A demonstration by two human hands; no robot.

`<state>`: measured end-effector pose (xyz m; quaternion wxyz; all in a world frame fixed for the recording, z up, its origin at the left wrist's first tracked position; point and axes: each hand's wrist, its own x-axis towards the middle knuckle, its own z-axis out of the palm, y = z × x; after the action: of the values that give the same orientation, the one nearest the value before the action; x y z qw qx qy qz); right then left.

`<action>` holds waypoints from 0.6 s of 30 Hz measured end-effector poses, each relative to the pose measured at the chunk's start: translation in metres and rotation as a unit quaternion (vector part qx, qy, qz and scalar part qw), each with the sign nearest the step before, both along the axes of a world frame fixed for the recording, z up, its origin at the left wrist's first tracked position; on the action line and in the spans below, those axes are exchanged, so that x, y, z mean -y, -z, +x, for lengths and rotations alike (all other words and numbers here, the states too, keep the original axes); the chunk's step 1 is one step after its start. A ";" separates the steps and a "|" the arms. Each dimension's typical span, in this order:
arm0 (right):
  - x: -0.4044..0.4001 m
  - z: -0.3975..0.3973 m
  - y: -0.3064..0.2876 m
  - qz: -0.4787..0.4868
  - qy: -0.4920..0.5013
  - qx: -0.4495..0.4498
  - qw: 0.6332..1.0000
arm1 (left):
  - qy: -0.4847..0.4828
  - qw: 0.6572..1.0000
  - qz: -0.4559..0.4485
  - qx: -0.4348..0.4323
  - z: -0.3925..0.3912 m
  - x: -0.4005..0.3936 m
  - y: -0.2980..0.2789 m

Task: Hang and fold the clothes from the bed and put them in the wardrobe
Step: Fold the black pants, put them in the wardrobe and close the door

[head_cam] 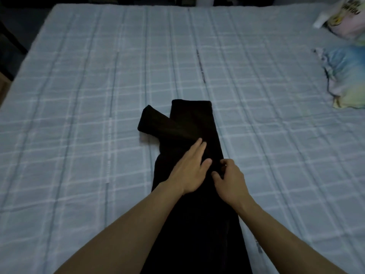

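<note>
A black garment (193,119) lies lengthwise on the bed (79,95), running from the near edge toward the middle. One narrow part of it is folded across to the left at the far end. My left hand (189,171) rests flat on the cloth with straight fingers. Just to its right, my right hand (229,180) has curled fingers that pinch a fold of the black cloth near the garment's right edge.
The bed carries a pale blue checked sheet. A pastel tie-dye pillow (347,76) lies at the right edge, and a pink and yellow printed item (343,18) sits behind it in the far right corner. Dark floor shows beyond the bed's left side.
</note>
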<state>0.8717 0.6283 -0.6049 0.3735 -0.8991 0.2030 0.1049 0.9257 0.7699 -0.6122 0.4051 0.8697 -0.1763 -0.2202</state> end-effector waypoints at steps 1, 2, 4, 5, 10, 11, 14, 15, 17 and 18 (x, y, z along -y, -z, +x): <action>0.001 0.004 0.001 -0.014 -0.017 0.011 1.000 | -0.038 0.999 -0.003 0.038 -0.003 -0.002 0.004; 0.000 0.010 0.000 -0.022 -0.032 0.033 0.999 | -0.097 0.991 -0.004 0.092 -0.006 -0.006 0.007; -0.007 0.025 0.000 -0.042 -0.070 0.068 0.994 | -0.216 0.964 0.026 0.153 -0.007 -0.016 0.013; -0.012 0.035 0.002 -0.059 -0.092 0.074 0.991 | -0.255 0.955 0.043 0.146 -0.004 -0.022 0.015; -0.042 0.085 0.008 -0.145 -0.187 0.085 0.968 | -0.212 0.971 0.067 0.091 0.024 -0.042 0.023; -0.045 0.093 0.010 -0.154 -0.187 0.094 0.965 | -0.192 0.975 0.062 0.095 0.028 -0.043 0.022; -0.046 0.109 0.015 -0.095 -0.112 0.153 0.977 | -0.151 0.983 0.039 0.094 0.042 -0.039 0.019; -0.044 0.113 0.014 -0.046 -0.070 0.181 0.980 | -0.136 0.984 0.030 0.110 0.047 -0.036 0.017; -0.034 0.120 0.008 0.037 0.001 0.243 0.969 | -0.104 0.981 0.032 0.162 0.061 -0.026 0.015; -0.027 0.125 0.006 0.057 0.027 0.253 0.965 | -0.092 0.977 0.046 0.188 0.069 -0.020 0.015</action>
<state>0.9964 0.6551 -0.6108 0.4663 -0.8677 0.1195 -0.1242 0.9944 0.7895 -0.6270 0.3431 0.9257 -0.1580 -0.0221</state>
